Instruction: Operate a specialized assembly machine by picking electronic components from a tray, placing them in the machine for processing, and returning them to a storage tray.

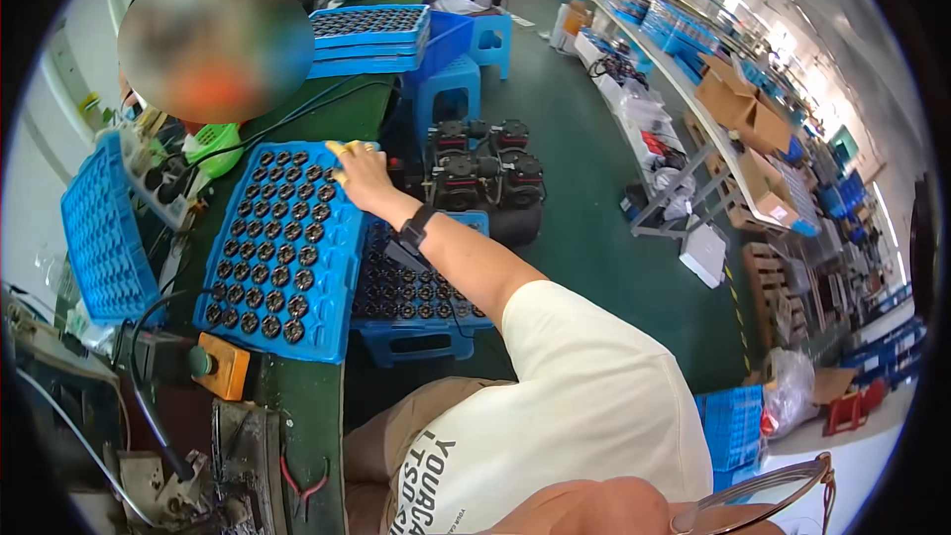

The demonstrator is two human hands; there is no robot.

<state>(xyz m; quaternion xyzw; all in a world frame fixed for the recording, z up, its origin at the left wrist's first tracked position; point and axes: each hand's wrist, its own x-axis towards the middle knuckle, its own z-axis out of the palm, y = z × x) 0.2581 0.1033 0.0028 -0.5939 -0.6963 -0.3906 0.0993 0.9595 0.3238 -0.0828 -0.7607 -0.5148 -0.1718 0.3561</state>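
My right hand (365, 176), with yellow covers on its fingertips, reaches to the far right corner of a blue plastic tray (342, 312). Its fingers bend down at the last pocket of the outer row; whatever they pinch is hidden beneath them. Rows of small round black-and-copper parts (264, 251), which look like motor stators, fill the tray's pockets. A dark watch (414, 226) is on my right wrist. My left hand does not show.
A second filled blue tray (421, 322) rests on a blue stool beside the bench. Another tray (107, 228) leans at the left. Nearby are an orange box with a green button (220, 367), red-handled pliers (302, 487), stacked trays (367, 40) and black motor-like units (485, 168).
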